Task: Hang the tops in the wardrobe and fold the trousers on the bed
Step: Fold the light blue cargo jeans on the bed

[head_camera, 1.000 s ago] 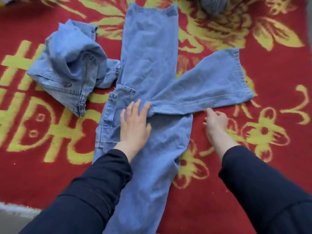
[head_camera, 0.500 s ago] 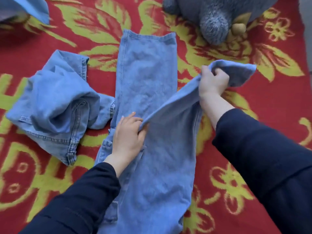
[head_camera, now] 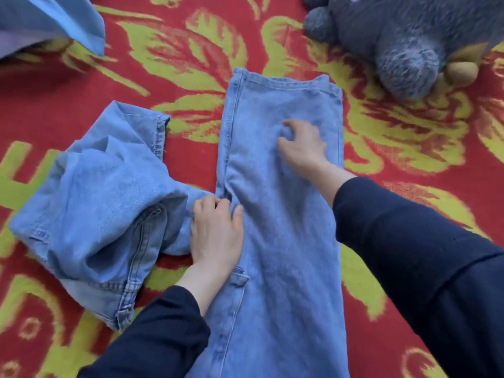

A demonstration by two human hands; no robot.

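Observation:
A pair of light blue denim trousers [head_camera: 283,241] lies flat on the red and yellow bedcover [head_camera: 403,148], one leg stacked on the other, hems at the far end. My left hand [head_camera: 216,230] lies on the left edge near the crotch, fingertips and thumb pinching a crease of denim. My right hand [head_camera: 301,147] rests on the upper leg part with bent fingers touching the cloth. A second pair of blue jeans [head_camera: 95,200] lies crumpled just left of my left hand.
A grey plush toy [head_camera: 409,39] sits at the far right, close to the trouser hems. A light blue garment [head_camera: 57,20] lies at the far left corner. Bare bedcover shows to the right of the trousers.
My right hand picked up the leg that lay out to the right, swung it over and laid it on the other leg. My left hand stayed at the crotch.

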